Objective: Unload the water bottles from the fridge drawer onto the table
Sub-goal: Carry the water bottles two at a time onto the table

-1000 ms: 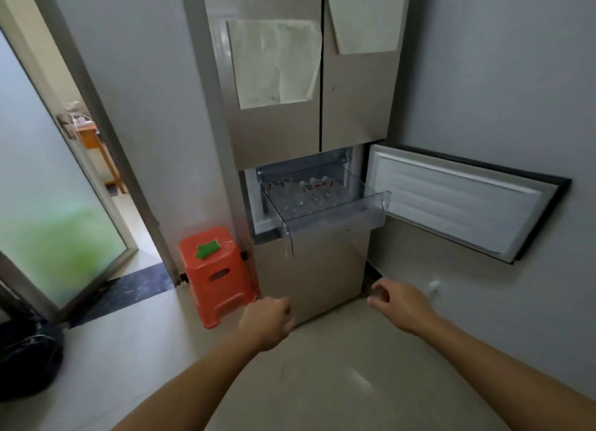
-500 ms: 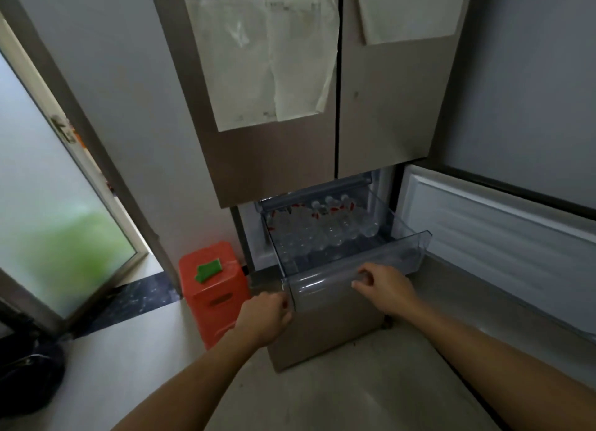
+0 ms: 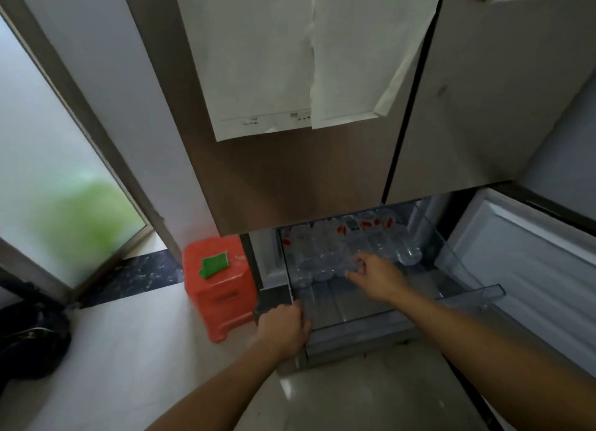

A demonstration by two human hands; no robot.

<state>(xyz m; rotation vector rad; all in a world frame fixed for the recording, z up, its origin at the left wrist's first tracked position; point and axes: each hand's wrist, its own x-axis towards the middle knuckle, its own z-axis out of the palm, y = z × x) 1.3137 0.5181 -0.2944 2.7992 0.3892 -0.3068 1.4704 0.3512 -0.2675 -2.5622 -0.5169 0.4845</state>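
Several clear water bottles (image 3: 322, 253) with red caps lie on their sides at the back of the transparent fridge drawer (image 3: 467, 296), which is pulled out. My right hand (image 3: 377, 277) reaches into the drawer, its thumb and fingers curled round the near end of one water bottle (image 3: 342, 264). My left hand (image 3: 283, 327) grips the drawer's front left corner. The front half of the drawer holds nothing. The table is out of view.
An orange plastic stool (image 3: 219, 295) with a green piece (image 3: 214, 264) on top stands left of the fridge. The open lower fridge door (image 3: 522, 269) juts out on the right. A black bag (image 3: 32, 343) lies by the frosted glass door (image 3: 48, 172).
I have moved closer to the fridge. My right hand went from the drawer's front edge into the drawer onto a bottle. My left hand took hold of the drawer's front left corner.
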